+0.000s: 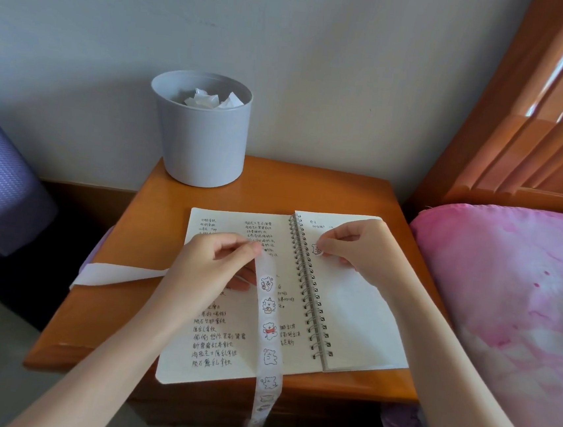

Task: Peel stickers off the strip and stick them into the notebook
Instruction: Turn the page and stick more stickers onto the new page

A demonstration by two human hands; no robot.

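Left grip (213, 268) pinches the strip (270, 319) at its top; right grip (356, 246) pinches a sticker (317, 249) onto the notebook (359, 317) beneath it. Sticker likely light, limp, tacky: hold its edge.

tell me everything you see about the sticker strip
The sticker strip is a narrow white paper band with one row of cartoon animal stickers. The left hand pinches it; from there it runs down over the notebook's left page and hangs off the table's front edge. A blank white length runs left from under that hand, seemingly the same strip.
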